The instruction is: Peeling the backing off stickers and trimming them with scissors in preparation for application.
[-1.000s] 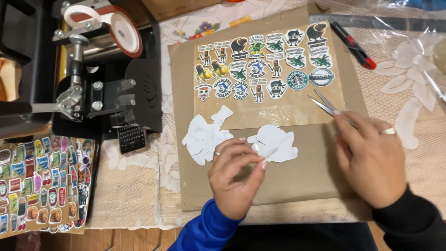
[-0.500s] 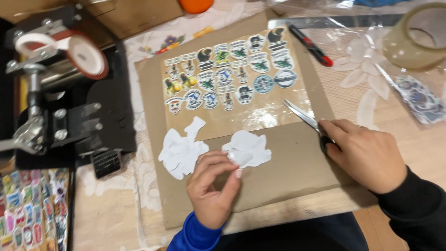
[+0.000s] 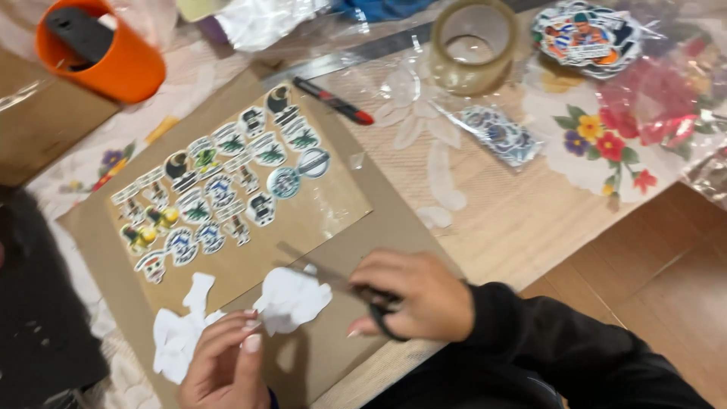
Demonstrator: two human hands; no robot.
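Note:
My right hand grips a pair of scissors, blades pointing left over a brown cardboard sheet. My left hand is at the bottom edge, fingers bent and touching white paper cut-outs; whether it pinches a piece I cannot tell. More white cut-outs lie to its left. A sheet of several colourful stickers lies further up the cardboard.
An orange cup stands at the top left, a roll of clear tape at the top centre. A red-and-black pen lies beside the cardboard. Sticker packs and a small bag of stickers lie on the flowered cloth at right.
The camera has swung to the right, so the black press has left the view and the tape roll and sticker packs have come in. Both hands stay over the cardboard and cut-outs.

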